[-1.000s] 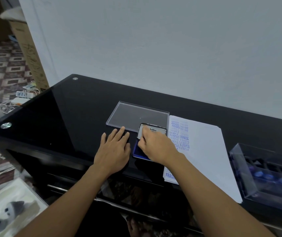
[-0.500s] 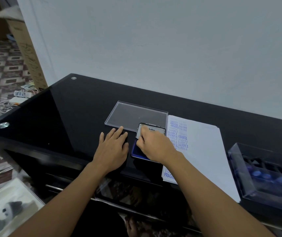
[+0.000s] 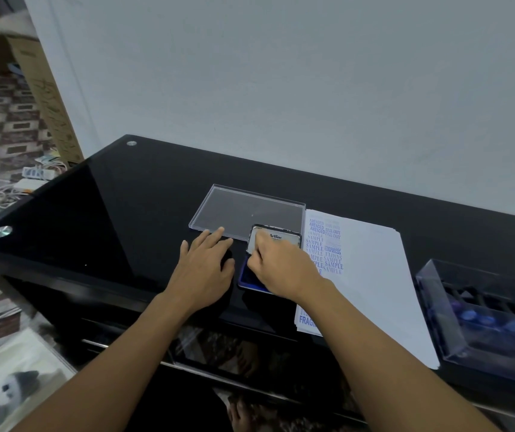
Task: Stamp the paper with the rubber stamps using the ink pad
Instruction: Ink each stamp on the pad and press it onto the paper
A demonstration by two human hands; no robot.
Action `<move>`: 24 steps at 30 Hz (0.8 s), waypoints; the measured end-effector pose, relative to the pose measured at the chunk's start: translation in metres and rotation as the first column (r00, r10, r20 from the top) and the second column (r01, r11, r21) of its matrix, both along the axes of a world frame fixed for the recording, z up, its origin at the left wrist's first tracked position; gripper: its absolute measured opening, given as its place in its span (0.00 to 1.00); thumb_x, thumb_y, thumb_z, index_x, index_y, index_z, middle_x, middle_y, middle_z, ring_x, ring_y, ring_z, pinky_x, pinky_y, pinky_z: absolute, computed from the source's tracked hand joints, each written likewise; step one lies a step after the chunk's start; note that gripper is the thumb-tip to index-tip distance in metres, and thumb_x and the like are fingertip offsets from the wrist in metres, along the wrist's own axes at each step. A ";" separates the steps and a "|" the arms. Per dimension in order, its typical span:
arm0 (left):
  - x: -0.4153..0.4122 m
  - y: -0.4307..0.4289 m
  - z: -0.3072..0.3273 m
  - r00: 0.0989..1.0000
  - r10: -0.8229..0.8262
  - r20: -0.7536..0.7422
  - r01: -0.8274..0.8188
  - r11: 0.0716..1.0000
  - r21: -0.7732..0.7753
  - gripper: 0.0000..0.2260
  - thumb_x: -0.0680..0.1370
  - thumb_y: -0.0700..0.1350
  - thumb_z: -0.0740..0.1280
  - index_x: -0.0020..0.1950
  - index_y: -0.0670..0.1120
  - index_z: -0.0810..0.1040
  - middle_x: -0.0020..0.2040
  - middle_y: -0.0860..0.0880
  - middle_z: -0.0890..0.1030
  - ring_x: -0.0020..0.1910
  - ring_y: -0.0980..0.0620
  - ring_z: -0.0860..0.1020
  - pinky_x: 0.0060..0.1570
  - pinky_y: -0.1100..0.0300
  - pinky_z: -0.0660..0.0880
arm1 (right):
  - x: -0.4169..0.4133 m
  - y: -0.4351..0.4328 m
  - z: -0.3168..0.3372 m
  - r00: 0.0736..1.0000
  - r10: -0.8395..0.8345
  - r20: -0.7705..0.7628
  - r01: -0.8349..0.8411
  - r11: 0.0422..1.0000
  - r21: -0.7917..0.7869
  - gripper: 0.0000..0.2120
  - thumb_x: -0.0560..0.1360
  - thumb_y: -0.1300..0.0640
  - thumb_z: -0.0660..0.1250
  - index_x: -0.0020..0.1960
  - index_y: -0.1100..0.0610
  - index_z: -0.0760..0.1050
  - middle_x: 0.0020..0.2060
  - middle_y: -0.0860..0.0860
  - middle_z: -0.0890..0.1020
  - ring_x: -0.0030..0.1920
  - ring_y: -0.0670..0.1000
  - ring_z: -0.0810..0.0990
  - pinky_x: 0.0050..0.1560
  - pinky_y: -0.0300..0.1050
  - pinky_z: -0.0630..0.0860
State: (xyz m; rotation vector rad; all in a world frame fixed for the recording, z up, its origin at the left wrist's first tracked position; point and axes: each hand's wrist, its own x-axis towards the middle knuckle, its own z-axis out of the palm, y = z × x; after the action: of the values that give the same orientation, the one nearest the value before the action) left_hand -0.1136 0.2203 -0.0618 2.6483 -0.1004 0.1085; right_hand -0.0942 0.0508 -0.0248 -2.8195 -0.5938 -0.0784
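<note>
**1. Glass-topped desk (image 3: pixel 109 213).** The back edge runs along the wall. The widest open glass lies between the left edge and the clear lid. A narrower strip runs behind the paper to the back edge.

**2. Paper (image 3: pixel 374 275).** A stack of white sheets lies right of centre, and its near edge reaches the front edge of the desk. Blue impressions (AMENDED, SAMPLE, EXPRESS) fill a column along its left edge. The rest of the top sheet is unmarked.

**3. Stamp case (image 3: pixel 484 310).** This clear box of blue-topped rubber stamps sits at the right end of the desk, just beside the right edge of the paper.

**4. Clear lid (image 3: pixel 250 210).** It lies flat behind my hands, and its right edge is just beside the far left corner of the paper.

**5. Ink pad (image 3: pixel 248 277).** The ink pad is open and lies between my left hand and the left edge of the paper. Its hinged cover (image 3: pixel 284 236) is tilted up at the back.

**6. Left hand (image 3: pixel 206 269).** It rests palm down on the glass with its fingers straight, and the fingertips are at the near edge of the clear lid.

**7. Right hand (image 3: pixel 281 269).** It is over the blue pad with its fingers curled downward. Anything they pinch is hidden under the hand, so I cannot tell whether they hold a stamp.

**8. Change.** Both hands and all items keep the same positions as half a second ago.
</note>
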 end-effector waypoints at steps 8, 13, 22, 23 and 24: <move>0.000 -0.003 0.004 1.000 -0.005 -0.002 0.005 1.000 -0.006 0.22 0.83 0.48 0.59 0.77 0.49 0.66 0.81 0.51 0.56 0.80 0.50 0.49 0.77 0.39 0.47 | 0.005 0.001 0.001 1.000 0.003 -0.017 -0.003 1.000 0.001 0.09 0.82 0.51 0.55 0.46 0.54 0.62 0.34 0.54 0.75 0.33 0.56 0.73 0.32 0.48 0.65; -0.001 -0.003 0.006 1.000 -0.003 0.003 0.003 1.000 -0.005 0.21 0.83 0.48 0.59 0.77 0.49 0.66 0.81 0.51 0.56 0.80 0.50 0.50 0.77 0.39 0.47 | 0.002 0.000 -0.002 1.000 0.012 0.003 -0.012 1.000 0.025 0.09 0.82 0.51 0.55 0.46 0.54 0.60 0.34 0.54 0.75 0.33 0.57 0.73 0.31 0.48 0.64; 0.000 -0.008 0.023 0.999 -0.009 0.049 0.009 1.000 0.001 0.21 0.83 0.48 0.59 0.76 0.49 0.68 0.81 0.50 0.57 0.80 0.50 0.51 0.77 0.41 0.47 | 0.001 -0.013 0.014 0.992 -0.067 -0.104 0.085 0.979 0.183 0.10 0.81 0.49 0.55 0.45 0.54 0.65 0.38 0.51 0.76 0.40 0.56 0.75 0.39 0.50 0.71; 0.001 -0.010 0.027 0.998 -0.009 0.064 0.009 1.000 -0.007 0.21 0.83 0.48 0.59 0.76 0.49 0.68 0.81 0.50 0.58 0.80 0.50 0.51 0.77 0.42 0.47 | 0.002 -0.020 0.020 0.989 -0.096 -0.112 0.120 0.966 0.227 0.10 0.81 0.49 0.56 0.45 0.54 0.67 0.38 0.51 0.77 0.40 0.56 0.76 0.40 0.51 0.73; 0.002 -0.012 0.031 0.997 -0.014 0.076 0.015 1.000 -0.018 0.21 0.83 0.47 0.59 0.76 0.49 0.68 0.81 0.50 0.58 0.80 0.51 0.51 0.77 0.42 0.47 | 0.004 -0.029 0.026 0.985 -0.123 -0.121 0.151 0.952 0.264 0.10 0.80 0.50 0.57 0.44 0.54 0.68 0.38 0.51 0.78 0.40 0.56 0.77 0.41 0.51 0.74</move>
State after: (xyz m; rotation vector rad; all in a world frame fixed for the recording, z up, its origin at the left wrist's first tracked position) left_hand -0.1120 0.2081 -0.0309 2.6245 -0.1426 0.2038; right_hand -0.0905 0.0220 0.0013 -2.5736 -0.3339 -0.0367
